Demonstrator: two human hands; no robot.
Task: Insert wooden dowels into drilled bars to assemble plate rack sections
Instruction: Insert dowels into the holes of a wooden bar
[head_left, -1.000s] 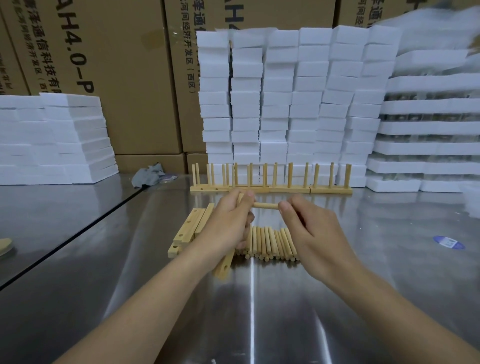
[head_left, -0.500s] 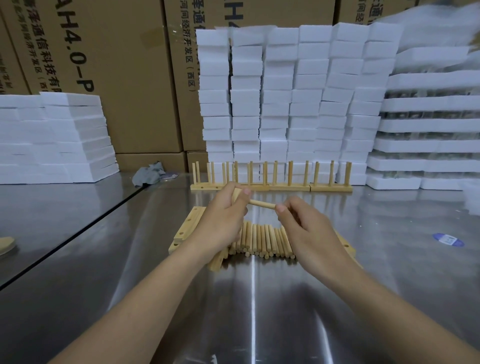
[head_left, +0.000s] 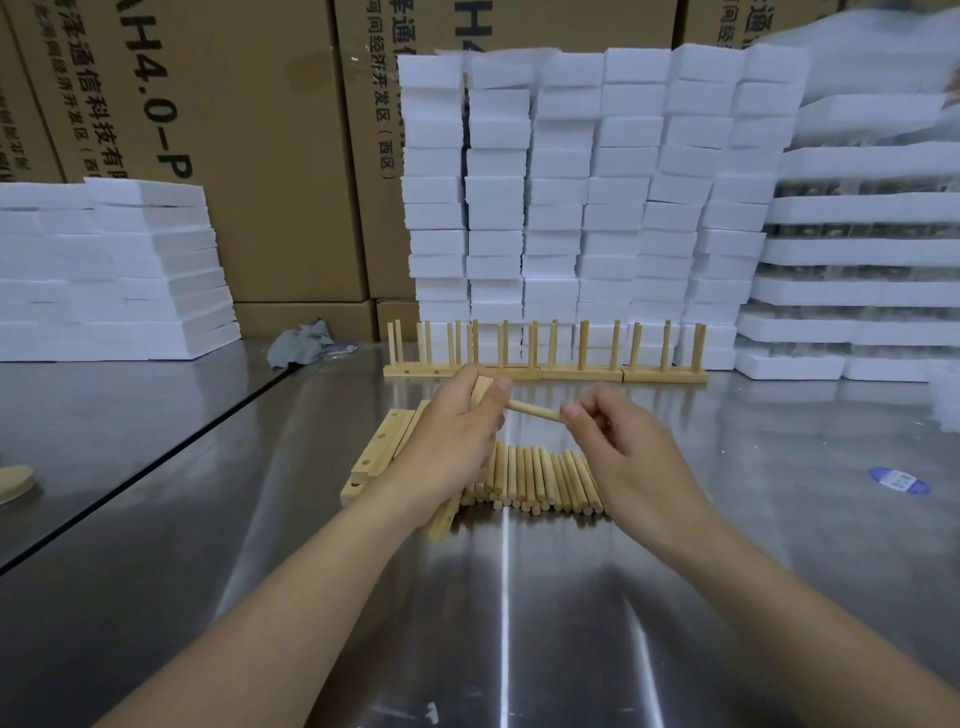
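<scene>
- The left hand (head_left: 451, 434) has its fingers curled round a drilled bar (head_left: 481, 388). The bar stands tilted over the table (head_left: 156, 519): its top end shows above the thumb, and its bottom end comes out under the wrist, near the table.
- The right hand (head_left: 626, 460) pinches the right end of one dowel (head_left: 535, 411) between thumb and forefinger; the other fingers are loosely bent.
- The dowel lies nearly level between the two hands, and its left end meets the bar just beside the left thumb. The thumb hides the hole, so I cannot tell if the tip is already inside.
- I judge the step to be seating this dowel into the bar.
- The next move calls for keeping the dowel in line with the hole and pushing it straight while the left hand holds the bar firm.
- Loose dowels (head_left: 540, 480) lie in a row just behind the hands, and spare bars (head_left: 384, 448) lie at their left.
- Finished sections (head_left: 582, 371) with upright dowels stand at the far side, in front of white foam blocks (head_left: 571, 182).
</scene>
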